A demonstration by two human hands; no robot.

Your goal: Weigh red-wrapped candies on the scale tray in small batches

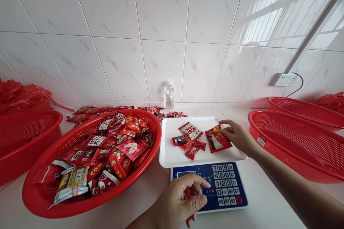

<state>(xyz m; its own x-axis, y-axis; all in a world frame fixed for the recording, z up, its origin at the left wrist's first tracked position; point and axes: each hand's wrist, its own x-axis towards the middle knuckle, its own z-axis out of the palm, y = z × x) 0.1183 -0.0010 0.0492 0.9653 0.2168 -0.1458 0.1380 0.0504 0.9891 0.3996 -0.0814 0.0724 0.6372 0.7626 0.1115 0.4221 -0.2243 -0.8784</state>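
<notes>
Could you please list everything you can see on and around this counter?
Large basket: one, red, left of centre.
Snack packets: many, mostly red, filling that basket.
Loose packets: several, red, behind that basket.
Other baskets: three, red, one left, two right.
Scale: one, blue keypad, front centre.
Tray: one, white, on the scale.
Tray packets: about six, red, on the tray.
Bottle: one, clear, by the wall.
Plastic bags: heaps, red, far left, far right.
Socket: one, white, wall at right.
Left hand: closed on a small red packet above the scale.
Right hand: fingertips on the largest tray packet.
</notes>
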